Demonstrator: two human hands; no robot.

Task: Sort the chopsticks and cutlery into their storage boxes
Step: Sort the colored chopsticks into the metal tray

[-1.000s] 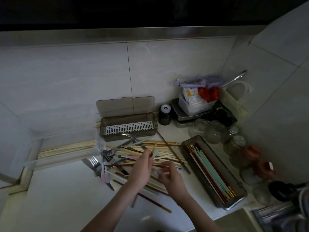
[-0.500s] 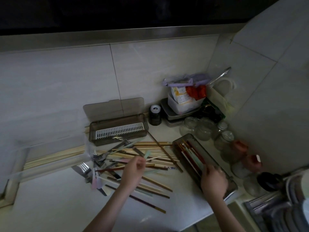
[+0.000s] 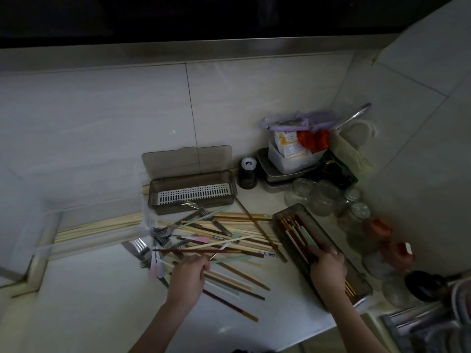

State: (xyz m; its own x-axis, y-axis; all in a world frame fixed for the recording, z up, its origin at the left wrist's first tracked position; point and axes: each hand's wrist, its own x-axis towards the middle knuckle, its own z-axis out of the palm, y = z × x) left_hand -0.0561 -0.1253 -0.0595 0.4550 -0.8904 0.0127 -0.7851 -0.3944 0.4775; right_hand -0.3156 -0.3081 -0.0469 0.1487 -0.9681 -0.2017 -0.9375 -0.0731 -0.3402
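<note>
A mixed pile of chopsticks (image 3: 237,225) and forks (image 3: 159,233) lies across the white counter (image 3: 102,301). My left hand (image 3: 187,275) sits at the pile's near edge, fingers curled around a dark red chopstick (image 3: 178,250) that lies level above it. To the right stands a grey storage box (image 3: 334,234) holding red, green and gold chopsticks. My right hand (image 3: 328,268) is inside it, fingers curled on those chopsticks (image 3: 297,230). A second grey box (image 3: 155,192) with a white slotted insert stands by the wall, its lid (image 3: 187,159) raised.
Long pale wooden chopsticks (image 3: 96,228) run off to the left. Glass jars (image 3: 316,197), a dark bottle (image 3: 247,174), stacked food containers (image 3: 288,161) and brown-lidded jars (image 3: 377,226) crowd the back right corner. A sink (image 3: 420,332) lies at the lower right.
My right hand left the pile with a chopstick and moved right into the grey box, where it stays. My left hand stayed at the pile and shifted slightly nearer.
</note>
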